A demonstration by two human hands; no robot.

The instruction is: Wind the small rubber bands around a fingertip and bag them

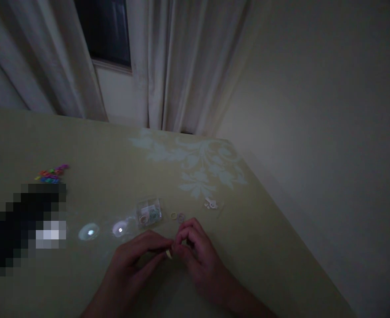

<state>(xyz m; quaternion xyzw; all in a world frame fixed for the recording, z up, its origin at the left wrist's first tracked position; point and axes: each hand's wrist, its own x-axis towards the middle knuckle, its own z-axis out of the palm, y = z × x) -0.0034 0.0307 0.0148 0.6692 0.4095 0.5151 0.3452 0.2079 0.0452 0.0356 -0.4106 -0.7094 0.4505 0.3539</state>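
Observation:
Near the front of the table, my left hand (137,258) pinches a small pale yellow piece (169,254) between thumb and fingertips. My right hand (196,254) has its fingers curled and pinched right beside that piece, the fingertips of both hands almost meeting. What the right fingertips hold is too small and dark to make out. Just beyond the hands lie a small yellowish ring (173,216) and a purplish ring (181,217). A clear plastic box (149,212) to their left contains several small rings, some pinkish and some teal.
Small white pieces (211,203) lie behind my right hand. A pile of colourful small pieces (51,174) sits at the far left, behind a dark pixelated area. Light reflects off the tabletop (92,185). Curtains (195,66) hang behind the table, and a wall (330,132) stands at right.

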